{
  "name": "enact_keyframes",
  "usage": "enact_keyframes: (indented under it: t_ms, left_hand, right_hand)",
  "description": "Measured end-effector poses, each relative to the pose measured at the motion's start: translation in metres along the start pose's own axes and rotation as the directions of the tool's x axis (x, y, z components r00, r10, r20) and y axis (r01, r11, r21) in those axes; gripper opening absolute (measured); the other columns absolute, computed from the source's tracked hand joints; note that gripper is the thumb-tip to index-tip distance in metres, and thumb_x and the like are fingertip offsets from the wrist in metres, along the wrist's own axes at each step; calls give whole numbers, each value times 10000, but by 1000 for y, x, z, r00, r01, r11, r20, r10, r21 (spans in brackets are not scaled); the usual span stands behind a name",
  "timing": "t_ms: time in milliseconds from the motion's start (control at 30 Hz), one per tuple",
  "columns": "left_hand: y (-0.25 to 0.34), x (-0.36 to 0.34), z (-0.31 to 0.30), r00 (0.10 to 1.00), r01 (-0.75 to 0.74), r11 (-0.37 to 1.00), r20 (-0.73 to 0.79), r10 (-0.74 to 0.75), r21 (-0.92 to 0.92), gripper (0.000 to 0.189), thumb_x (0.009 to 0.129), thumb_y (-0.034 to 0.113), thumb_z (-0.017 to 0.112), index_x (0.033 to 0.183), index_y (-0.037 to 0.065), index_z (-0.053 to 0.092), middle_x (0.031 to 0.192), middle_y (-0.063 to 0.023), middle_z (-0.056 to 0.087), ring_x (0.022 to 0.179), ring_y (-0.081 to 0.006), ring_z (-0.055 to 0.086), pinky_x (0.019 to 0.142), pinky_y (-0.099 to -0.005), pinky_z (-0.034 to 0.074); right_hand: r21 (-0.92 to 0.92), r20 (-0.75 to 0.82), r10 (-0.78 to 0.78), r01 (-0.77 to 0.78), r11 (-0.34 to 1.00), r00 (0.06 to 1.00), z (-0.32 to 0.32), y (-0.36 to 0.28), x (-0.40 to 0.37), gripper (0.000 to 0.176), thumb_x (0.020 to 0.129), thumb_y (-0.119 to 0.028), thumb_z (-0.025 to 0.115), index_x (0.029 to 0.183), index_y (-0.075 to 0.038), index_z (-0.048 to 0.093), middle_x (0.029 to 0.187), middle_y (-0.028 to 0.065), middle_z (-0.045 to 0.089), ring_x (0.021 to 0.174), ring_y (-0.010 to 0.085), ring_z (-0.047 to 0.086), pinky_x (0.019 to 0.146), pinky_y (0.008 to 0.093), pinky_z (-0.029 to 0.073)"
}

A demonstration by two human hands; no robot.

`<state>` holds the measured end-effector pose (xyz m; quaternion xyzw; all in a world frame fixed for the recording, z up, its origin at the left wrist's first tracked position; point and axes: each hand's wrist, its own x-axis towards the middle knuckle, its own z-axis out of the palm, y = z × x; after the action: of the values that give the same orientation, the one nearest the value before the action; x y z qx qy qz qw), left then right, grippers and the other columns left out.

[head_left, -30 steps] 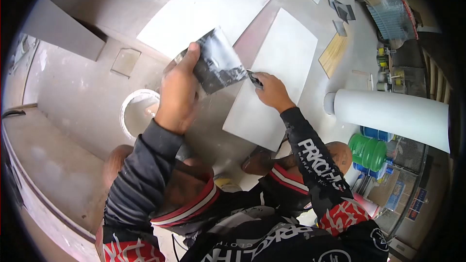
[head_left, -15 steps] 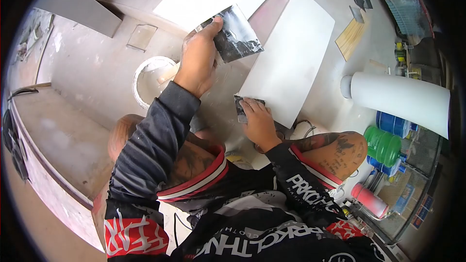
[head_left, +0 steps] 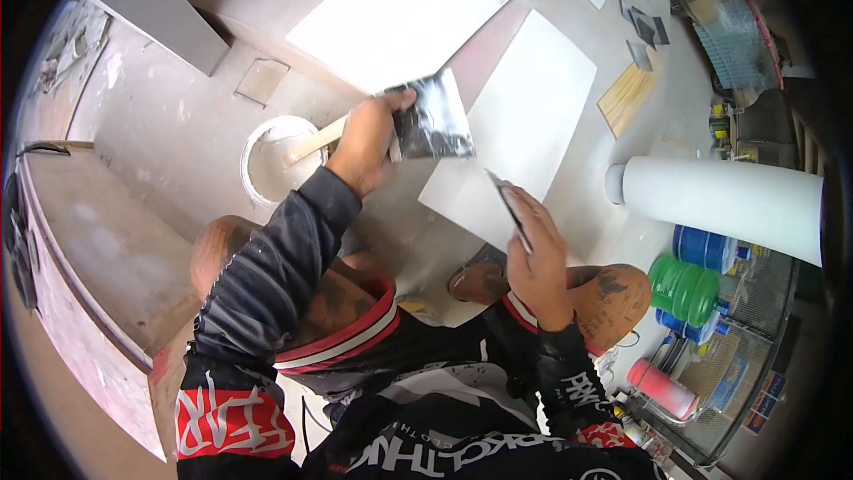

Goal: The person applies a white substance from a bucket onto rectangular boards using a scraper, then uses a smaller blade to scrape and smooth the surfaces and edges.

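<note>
My left hand [head_left: 364,138] is closed round a dark square plate [head_left: 434,117] smeared with white paste, its thumb on the upper face. Pinched in my right hand [head_left: 539,253] is a thin dark blade [head_left: 510,209], seen nearly edge-on, its tip near the plate's lower right side but apart from it. Beyond both hands a long white panel [head_left: 538,93] lies on the floor. A white bucket [head_left: 251,160] with pale paste and a wooden stick [head_left: 313,144] stands to the left of my left hand.
Another white sheet [head_left: 404,13] lies at the top. Wooden strips [head_left: 626,104] and dark scraps [head_left: 647,27] are at upper right. A white roll [head_left: 720,200], a green water bottle [head_left: 684,290] and a wire rack [head_left: 755,338] stand at right. My knees flank the near side.
My right hand has lifted its blade off the panel's near end and moved right, turning the blade edge-on. The plate in my left hand has come lower and turned slightly.
</note>
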<state>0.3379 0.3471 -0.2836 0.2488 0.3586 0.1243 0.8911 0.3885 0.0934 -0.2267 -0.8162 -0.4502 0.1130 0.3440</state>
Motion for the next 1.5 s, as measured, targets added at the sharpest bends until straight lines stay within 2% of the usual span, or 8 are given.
enact_keyframes:
  t_ms: [333, 667, 733, 933, 967, 1167, 1200, 1500]
  left_hand:
    - [-15, -45, 33, 758, 494, 867, 521, -391, -69, 316, 972, 221, 456, 1183, 13, 568, 1046, -118, 672, 916, -244, 681, 867, -399, 534]
    - [46, -42, 34, 876, 66, 990, 481, 1, -122, 300, 946, 184, 536, 1163, -22, 551, 1027, -117, 660, 928, -223, 677, 899, -390, 533]
    - [41, -44, 33, 905, 65, 988, 426, 1, -142, 295, 944, 171, 521, 1160, -29, 548, 1010, -107, 657, 914, -207, 678, 883, -370, 539]
    - [19, -42, 30, 855, 201, 980, 490, -169, -13, 353, 948, 212, 574, 1214, -18, 542, 1070, -90, 636, 939, -204, 659, 903, -391, 526]
    - [25, -39, 21, 879, -213, 958, 465, 103, 190, 342, 945, 205, 592, 1193, -29, 563, 1078, -61, 642, 938, -187, 651, 908, -370, 521]
    - [94, -43, 2, 940, -131, 941, 262, 218, -312, 167, 948, 162, 564, 1049, 32, 587, 1016, -71, 669, 936, -194, 663, 865, -338, 531]
    - [90, -42, 4, 943, -131, 940, 255, 216, -314, 167, 948, 162, 564, 1049, 32, 587, 1016, -71, 669, 936, -194, 663, 865, -338, 531]
    - [67, -24, 15, 963, -117, 972, 215, 161, -205, 207, 946, 216, 538, 1064, 54, 590, 986, -58, 683, 882, -200, 680, 802, -378, 525]
  right_hand:
    - [42, -291, -420, 450, 892, 859, -7, -11, 23, 522, 724, 163, 485, 1211, -3, 575, 1283, 238, 543, 1211, 438, 524, 1028, 497, 417]
    - [75, 118, -34, 26, 997, 992, -36, 41, 23, 480, 809, 98, 465, 1272, 3, 550, 1182, 168, 593, 1126, 291, 586, 947, 388, 483]
    - [926, 245, 503, -353, 130, 829, -40, 23, 21, 434, 839, 55, 478, 1268, 17, 529, 1134, 142, 621, 1052, 247, 622, 882, 369, 520]
    - [861, 494, 120, -465, -207, 861, -8, 27, 23, 371, 862, -114, 632, 1204, 18, 572, 1027, 79, 654, 915, 178, 639, 788, 283, 514]
    - [851, 500, 335, -524, -19, 799, -2, 38, 22, 340, 877, -95, 614, 1199, 11, 578, 1036, 73, 653, 918, 171, 638, 790, 289, 514]
    - [193, 103, 285, -300, 934, 953, 34, 130, 57, 319, 880, 15, 504, 1190, 42, 571, 1071, 172, 651, 1016, 295, 626, 868, 381, 501]
    - [-248, 20, -26, 30, 968, 999, 40, 139, 68, 341, 861, 43, 480, 1192, 57, 563, 1081, 214, 642, 1038, 351, 614, 889, 409, 491]
    - [-376, 200, -45, 120, 919, 979, 125, 132, 39, 433, 808, -51, 546, 1238, -4, 560, 1260, 163, 559, 1166, 338, 524, 960, 489, 406]
